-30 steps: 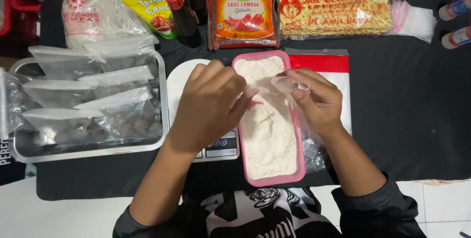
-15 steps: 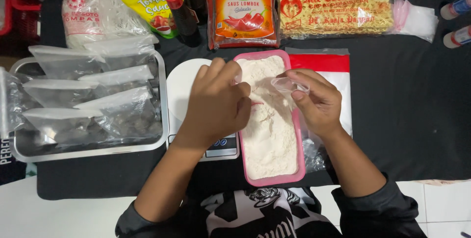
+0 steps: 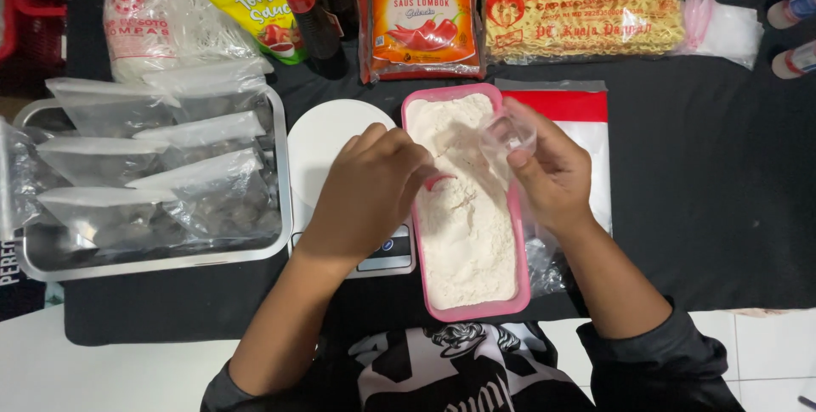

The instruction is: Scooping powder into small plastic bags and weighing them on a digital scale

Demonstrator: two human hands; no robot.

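Over pink tray [image 3: 520,251] of white flour [image 3: 463,234]: left hand [image 3: 370,195] gripping red scoop [image 3: 438,181], dipping into flour; right hand [image 3: 548,166] pinching small clear bag [image 3: 506,133] open just right of scoop.

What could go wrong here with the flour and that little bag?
The small clear bag in the right hand has a narrow mouth, so powder from the red scoop in the left hand might miss it. The pink tray is full to the rim; flour may spill onto the black cloth.
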